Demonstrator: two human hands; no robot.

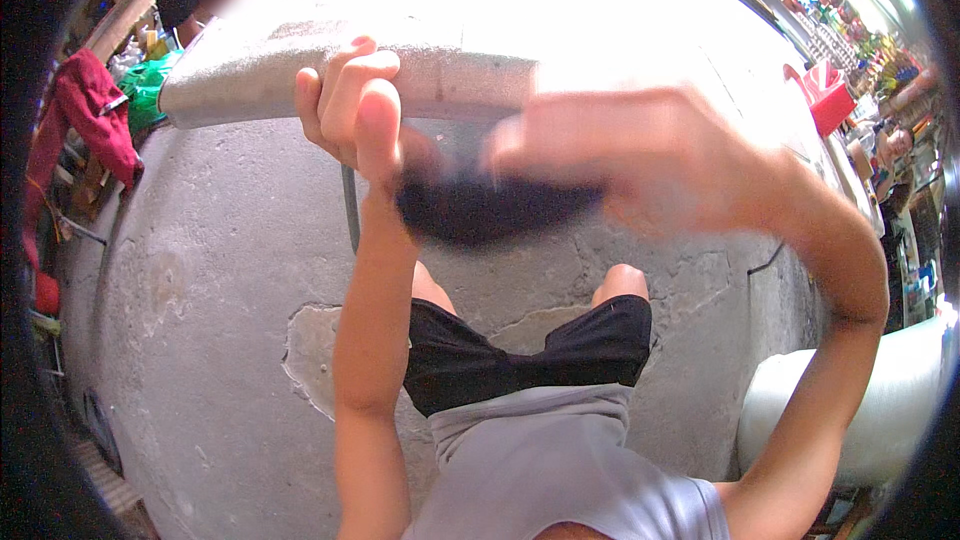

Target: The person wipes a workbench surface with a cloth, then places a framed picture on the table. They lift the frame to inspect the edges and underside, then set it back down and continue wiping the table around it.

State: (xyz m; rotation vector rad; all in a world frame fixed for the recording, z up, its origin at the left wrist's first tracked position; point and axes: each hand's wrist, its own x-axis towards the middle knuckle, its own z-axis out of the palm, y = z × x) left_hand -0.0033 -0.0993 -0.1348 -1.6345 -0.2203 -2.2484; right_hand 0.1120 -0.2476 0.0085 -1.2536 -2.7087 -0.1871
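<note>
Over grey floor (220, 250) | left fingers (376, 125) curled by blurred dark item (490, 210) | right fingers (560, 135) blurred | both grips unclear

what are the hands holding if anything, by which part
A dark, blurred item, apparently by its upper edge in the right hand; whether the left hand grips it is unclear.

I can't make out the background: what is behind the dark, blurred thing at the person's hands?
Grey floor shows just below the dark thing in the picture; the spot directly behind it is covered and cannot be seen.
</note>
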